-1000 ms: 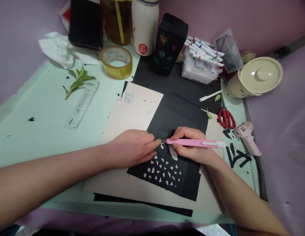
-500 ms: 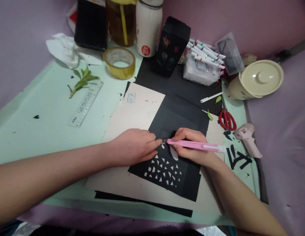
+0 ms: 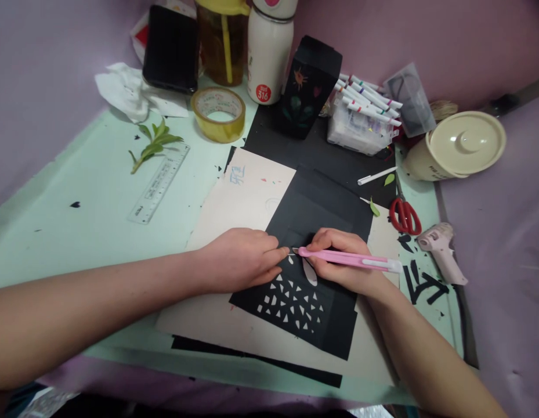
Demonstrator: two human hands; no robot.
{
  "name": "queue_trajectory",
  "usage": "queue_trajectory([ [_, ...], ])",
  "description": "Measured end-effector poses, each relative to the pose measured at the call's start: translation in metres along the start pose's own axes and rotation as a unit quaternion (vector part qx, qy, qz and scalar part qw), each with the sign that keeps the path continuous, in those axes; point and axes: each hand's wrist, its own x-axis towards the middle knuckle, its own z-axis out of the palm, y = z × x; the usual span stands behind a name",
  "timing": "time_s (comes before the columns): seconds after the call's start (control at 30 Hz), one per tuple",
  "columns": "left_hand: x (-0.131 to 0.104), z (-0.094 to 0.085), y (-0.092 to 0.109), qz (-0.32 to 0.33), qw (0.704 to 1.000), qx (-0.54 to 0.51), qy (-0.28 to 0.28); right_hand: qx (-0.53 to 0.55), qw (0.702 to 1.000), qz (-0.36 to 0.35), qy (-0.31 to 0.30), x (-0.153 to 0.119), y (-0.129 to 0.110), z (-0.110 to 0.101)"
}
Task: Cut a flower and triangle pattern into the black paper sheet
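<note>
My right hand (image 3: 345, 255) is closed around a pink craft knife (image 3: 339, 258), held nearly level with its white end to the right. The knife's blade points left and meets a sheet of black paper (image 3: 325, 197) close to my left fingertips. Flat on that sheet rests my left hand (image 3: 247, 258), its index finger stretched toward the blade and the other fingers partly bent. Several small triangular holes are cut in the paper's lower part, with a larger leaf-shaped opening (image 3: 310, 271) by my right hand. Under the black paper lies a pale board (image 3: 225, 215).
Left of the board are a clear ruler (image 3: 160, 184), a leafy sprig (image 3: 154, 145) and a tape roll (image 3: 219, 115). Behind stand a white bottle (image 3: 270, 55), a black decorated box (image 3: 310, 87) and markers (image 3: 369, 98). Red-handled scissors (image 3: 405, 216) and a glue gun (image 3: 443, 252) lie right.
The whole view has shifted slightly, so things appear a little further right. Both hands keep nearly the same place on the black paper, the knife still in my right hand.
</note>
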Motion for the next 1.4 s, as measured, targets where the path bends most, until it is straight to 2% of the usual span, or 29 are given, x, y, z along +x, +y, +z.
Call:
queue_trajectory([
  [0.23,0.0001,-0.0005,-0.0005,-0.003,1.000,0.003,-0.010,-0.002,1.000,-0.001,-0.005,-0.0006,-0.0005,-0.0009],
  [0.63,-0.0005,-0.0001,-0.0013,-0.009,1.000,-0.004,0.000,0.010,0.999,0.009,0.032,-0.0006,-0.0013,0.0001],
  [1.1,-0.0039,0.0029,-0.0017,-0.008,0.999,-0.027,0.031,0.027,1.000,-0.005,-0.009,-0.0018,0.0011,0.0011],
  [1.3,-0.0042,0.0043,-0.0019,-0.014,0.999,-0.035,0.028,0.028,1.000,-0.004,0.007,-0.0014,0.0003,0.0007],
  [1.4,-0.0014,0.0007,-0.0018,-0.040,0.997,-0.066,0.016,0.027,1.000,-0.003,0.010,-0.0013,0.0007,0.0012],
])
